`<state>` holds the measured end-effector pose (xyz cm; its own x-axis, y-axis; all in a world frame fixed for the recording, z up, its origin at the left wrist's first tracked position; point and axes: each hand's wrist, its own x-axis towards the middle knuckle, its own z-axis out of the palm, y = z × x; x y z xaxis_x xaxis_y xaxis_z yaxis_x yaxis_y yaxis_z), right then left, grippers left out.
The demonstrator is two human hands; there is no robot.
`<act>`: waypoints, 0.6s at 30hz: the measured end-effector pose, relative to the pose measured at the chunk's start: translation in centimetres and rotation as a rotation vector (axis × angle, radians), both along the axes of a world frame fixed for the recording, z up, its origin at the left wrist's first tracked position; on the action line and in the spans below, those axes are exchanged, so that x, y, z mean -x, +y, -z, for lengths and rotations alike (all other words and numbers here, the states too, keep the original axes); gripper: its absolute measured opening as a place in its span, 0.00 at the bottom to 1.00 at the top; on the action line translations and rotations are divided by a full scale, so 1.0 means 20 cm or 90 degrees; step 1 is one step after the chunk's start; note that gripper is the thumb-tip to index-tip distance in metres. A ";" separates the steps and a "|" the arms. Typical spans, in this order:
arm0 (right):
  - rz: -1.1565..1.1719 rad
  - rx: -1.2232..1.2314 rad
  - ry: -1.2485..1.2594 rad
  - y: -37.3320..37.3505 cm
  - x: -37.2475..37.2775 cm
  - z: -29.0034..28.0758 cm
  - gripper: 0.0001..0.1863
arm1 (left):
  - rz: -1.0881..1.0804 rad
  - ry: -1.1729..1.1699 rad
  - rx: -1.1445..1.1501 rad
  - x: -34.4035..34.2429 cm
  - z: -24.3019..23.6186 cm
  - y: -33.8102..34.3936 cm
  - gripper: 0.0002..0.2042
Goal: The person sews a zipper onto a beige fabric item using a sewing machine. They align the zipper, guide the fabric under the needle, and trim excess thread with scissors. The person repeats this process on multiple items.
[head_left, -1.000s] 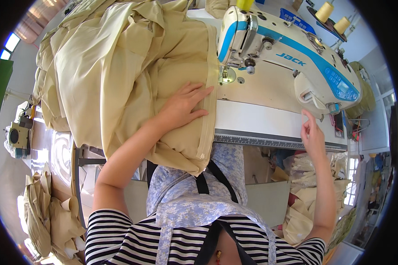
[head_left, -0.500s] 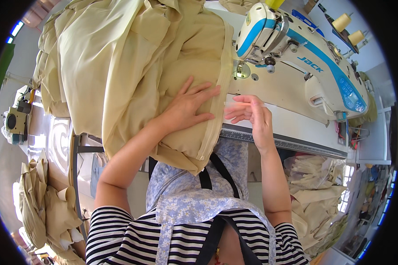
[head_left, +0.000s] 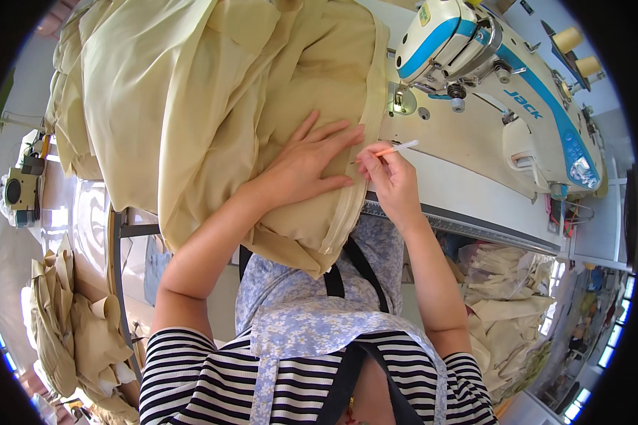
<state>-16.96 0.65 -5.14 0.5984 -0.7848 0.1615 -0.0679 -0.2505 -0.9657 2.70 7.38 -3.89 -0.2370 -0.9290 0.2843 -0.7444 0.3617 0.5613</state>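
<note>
A large tan cloth piece (head_left: 191, 120) lies bunched on the sewing table, with a stitched band (head_left: 374, 99) along its right edge. My left hand (head_left: 301, 163) rests flat on the cloth, fingers spread toward that band. In my right hand (head_left: 393, 177) is a slim orange and white pen (head_left: 403, 146), pinched between thumb and fingers. Its thin tip points down-left at the band, beside my left fingertips; whether it touches the cloth I cannot tell. The white and blue sewing machine (head_left: 524, 92) stands right of the cloth, its needle area (head_left: 402, 100) just beyond the band.
A dark ruler strip (head_left: 468, 231) runs along the table's front edge. Cream thread cones (head_left: 567, 40) stand at the back right. More tan cloth hangs in a pile (head_left: 53, 319) at lower left, and another heap (head_left: 507, 319) lies below the table on the right.
My right hand has moved left to the cloth's edge, and the pen has turned from lying across the fingers to a writing grip. The view has shifted slightly; my left hand stays on the cloth.
</note>
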 end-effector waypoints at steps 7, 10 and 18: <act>-0.003 0.075 0.035 0.00 -0.01 -0.01 0.08 | -0.006 -0.016 -0.009 0.00 -0.01 0.00 0.36; 0.003 0.144 0.068 0.00 -0.02 0.00 0.07 | -0.006 -0.016 -0.010 0.00 0.00 0.00 0.35; 0.075 -0.065 -0.164 0.00 0.03 -0.01 0.09 | 0.001 -0.054 -0.047 0.00 -0.07 0.00 0.30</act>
<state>-17.60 0.65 -4.96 0.4519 -0.8663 0.2130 0.1592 -0.1566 -0.9747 2.72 7.45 -2.49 -0.2580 -0.9466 0.1935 -0.7898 0.3220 0.5221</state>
